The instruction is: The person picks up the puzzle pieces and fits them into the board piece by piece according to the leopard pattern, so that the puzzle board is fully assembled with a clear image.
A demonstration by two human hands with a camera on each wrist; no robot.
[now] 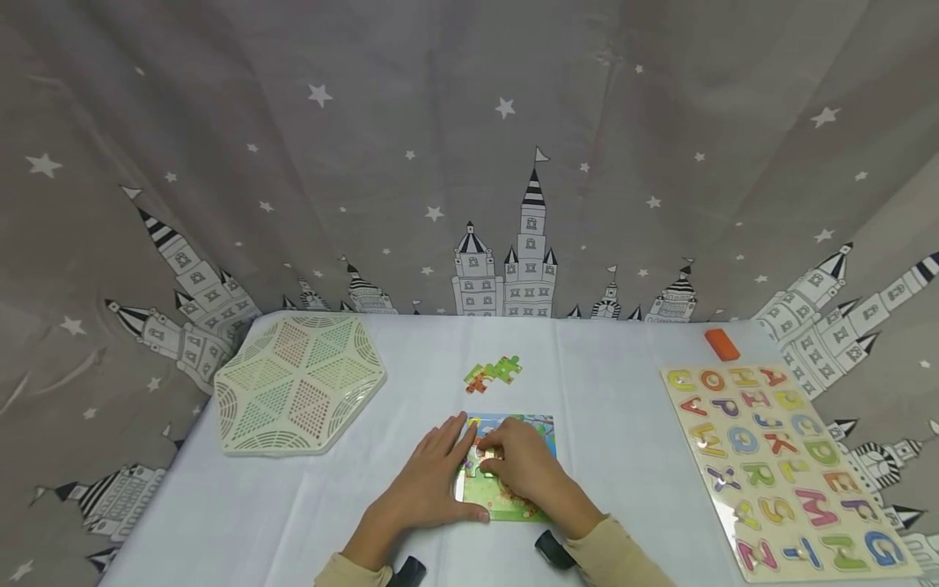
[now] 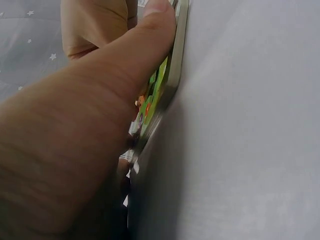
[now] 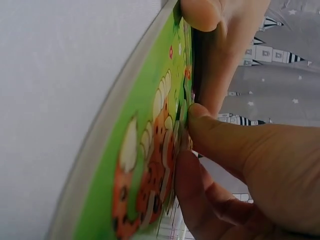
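Observation:
A jigsaw puzzle board (image 1: pixel 506 511) with a green meadow, blue sky and a spotted orange animal (image 3: pixel 152 175) lies at the table's front middle. My left hand (image 1: pixel 433 481) rests along its left side, fingers stretched out, thumb (image 2: pixel 155 20) against the near edge. Over the board's middle, my right hand (image 1: pixel 530 465) pinches a puzzle piece (image 1: pixel 481 461) between thumb and fingers. In the right wrist view, thumb and fingertips are close to the picture, and they partly hide the piece. Loose green and orange puzzle pieces (image 1: pixel 493 372) lie just beyond the board.
A cream hexagonal board (image 1: pixel 301 387) with coloured slots lies on the left of the white-covered table (image 1: pixel 609 456). On the right is an alphabet board (image 1: pixel 788 473), with an orange block (image 1: pixel 722 345) behind it. A grey castle-print curtain (image 1: pixel 469 163) hangs behind.

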